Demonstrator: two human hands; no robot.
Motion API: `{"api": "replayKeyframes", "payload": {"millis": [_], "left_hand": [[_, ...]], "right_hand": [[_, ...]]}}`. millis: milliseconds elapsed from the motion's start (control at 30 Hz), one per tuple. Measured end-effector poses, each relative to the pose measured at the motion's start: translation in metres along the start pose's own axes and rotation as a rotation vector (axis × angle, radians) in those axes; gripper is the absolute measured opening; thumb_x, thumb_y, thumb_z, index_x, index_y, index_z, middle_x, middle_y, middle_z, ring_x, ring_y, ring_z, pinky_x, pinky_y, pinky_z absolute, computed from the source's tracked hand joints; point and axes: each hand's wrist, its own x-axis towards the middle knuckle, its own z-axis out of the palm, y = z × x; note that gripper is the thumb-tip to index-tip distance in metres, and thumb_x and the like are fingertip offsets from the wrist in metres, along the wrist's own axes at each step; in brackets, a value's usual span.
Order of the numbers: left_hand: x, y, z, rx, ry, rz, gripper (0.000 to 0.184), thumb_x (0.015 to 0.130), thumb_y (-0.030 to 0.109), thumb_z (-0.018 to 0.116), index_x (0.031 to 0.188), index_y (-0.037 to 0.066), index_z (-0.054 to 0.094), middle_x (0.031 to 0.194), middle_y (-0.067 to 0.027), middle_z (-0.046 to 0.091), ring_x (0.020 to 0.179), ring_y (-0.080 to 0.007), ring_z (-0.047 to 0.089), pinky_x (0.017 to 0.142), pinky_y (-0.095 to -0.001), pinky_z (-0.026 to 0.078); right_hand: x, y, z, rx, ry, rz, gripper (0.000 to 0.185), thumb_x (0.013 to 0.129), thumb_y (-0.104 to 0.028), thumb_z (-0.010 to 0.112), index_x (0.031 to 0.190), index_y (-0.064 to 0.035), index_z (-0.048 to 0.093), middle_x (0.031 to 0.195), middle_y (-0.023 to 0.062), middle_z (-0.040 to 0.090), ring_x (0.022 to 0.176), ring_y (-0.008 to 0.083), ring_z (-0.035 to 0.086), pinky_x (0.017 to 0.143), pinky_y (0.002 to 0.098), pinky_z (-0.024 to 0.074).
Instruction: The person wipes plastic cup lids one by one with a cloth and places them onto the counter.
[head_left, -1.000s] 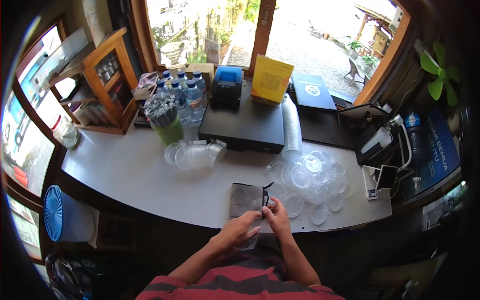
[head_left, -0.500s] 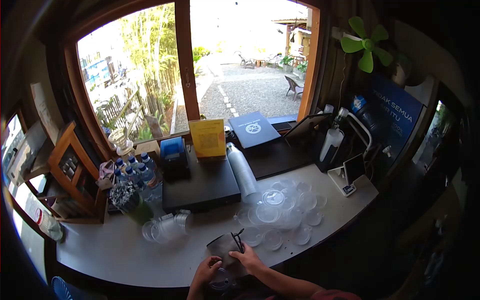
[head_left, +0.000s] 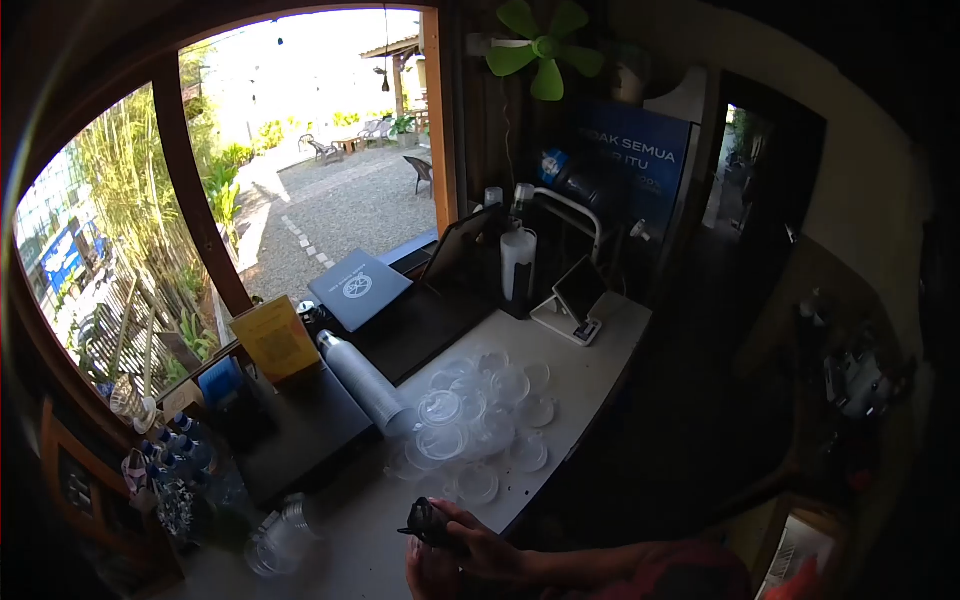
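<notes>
My right hand [head_left: 478, 545] is closed around a small dark cloth pouch [head_left: 430, 522], which looks bunched up with a pointed end to the left. My left hand [head_left: 428, 572] is right below, closed against the pouch's underside; shadow and the pouch hide most of its fingers. Just beyond my hands, clear plastic lids [head_left: 477, 484] lie in a loose pile on the counter [head_left: 345, 535]. A long stack of clear plastic cups [head_left: 368, 384] lies on its side left of the pile. A shorter stack of clear cups [head_left: 280, 540] lies to the left of my hands.
Several water bottles [head_left: 190, 450] stand at the left. A black box [head_left: 300, 435] carries a yellow sign [head_left: 275, 340]. A dark blue folder [head_left: 360, 288] lies by the window. A tablet on a white stand [head_left: 578, 295] sits near the counter's right end. A green fan [head_left: 545, 48] hangs above.
My view has turned right, so the counter things appear farther left. The pouch, spread flatter before, is now bunched and darker. My hands are closer together.
</notes>
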Motion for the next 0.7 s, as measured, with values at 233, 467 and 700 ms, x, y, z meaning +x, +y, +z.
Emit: {"api": "replayKeyframes", "payload": {"millis": [233, 467, 700], "left_hand": [[0.017, -0.039, 0.023, 0.068, 0.132, 0.140, 0.065, 0.101, 0.050, 0.033, 0.149, 0.006, 0.027, 0.150, -0.0112, 0.034, 0.133, -0.0248, 0.039, 0.112, -0.0398, 0.029], [0.013, -0.112, 0.111, 0.169, -0.037, 0.471, 0.050, 0.104, 0.040, 0.031, 0.148, 0.017, 0.026, 0.140, -0.0140, 0.041, 0.122, -0.0265, 0.050, 0.105, -0.0397, 0.040], [0.023, -0.179, 0.145, 0.841, -0.288, 0.417, 0.055, 0.104, 0.043, 0.028, 0.149, 0.012, 0.027, 0.152, -0.0106, 0.031, 0.133, -0.0223, 0.043, 0.111, -0.0388, 0.035]], "right_hand": [[-0.029, -0.012, -0.026, 0.061, -0.074, -0.064, 0.046, 0.093, -0.003, 0.053, 0.138, 0.0019, 0.042, 0.154, 0.0200, 0.026, 0.147, 0.0348, 0.016, 0.117, 0.0437, 0.0206], [-0.067, -0.049, -0.092, 1.109, 0.148, 0.346, 0.040, 0.101, -0.009, 0.043, 0.141, -0.0057, 0.040, 0.142, 0.0087, 0.041, 0.130, 0.0177, 0.044, 0.108, 0.0307, 0.0386], [-0.157, -0.077, -0.186, 1.477, 0.238, 0.523, 0.042, 0.099, -0.018, 0.052, 0.138, -0.0043, 0.043, 0.135, 0.0071, 0.049, 0.125, 0.0142, 0.049, 0.102, 0.0278, 0.0447]]}}
